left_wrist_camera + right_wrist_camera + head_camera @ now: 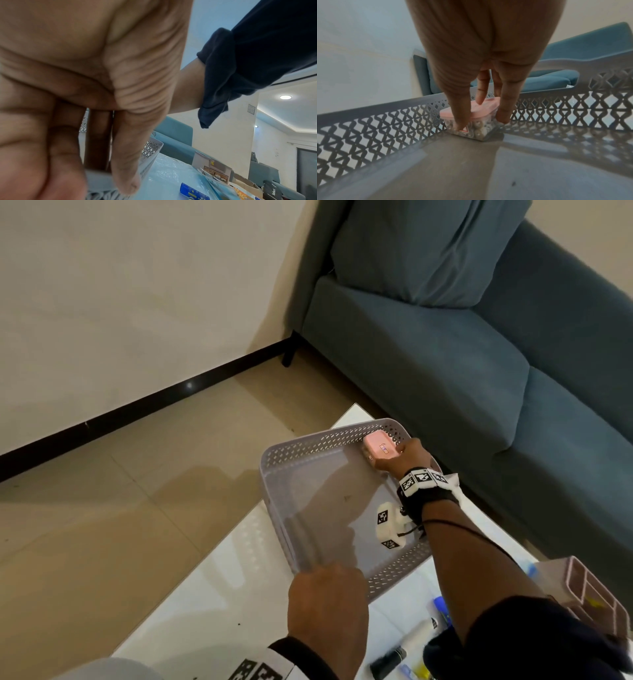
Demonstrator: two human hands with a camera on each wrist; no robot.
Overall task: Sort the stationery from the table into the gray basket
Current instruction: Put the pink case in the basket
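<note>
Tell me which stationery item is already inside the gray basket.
The pink-lidded clear box, held by the right hand in the gray basket's far corner.

Left hand (73, 94) grips gray basket (150, 150) rim; blue glue stick (193, 192) nearby

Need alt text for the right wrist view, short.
The right hand grips a small clear box with a pink lid, set down in the far corner of the gray basket. The basket's lattice walls run along both sides, and a blue sofa and a pale wall show beyond the rim.
</note>
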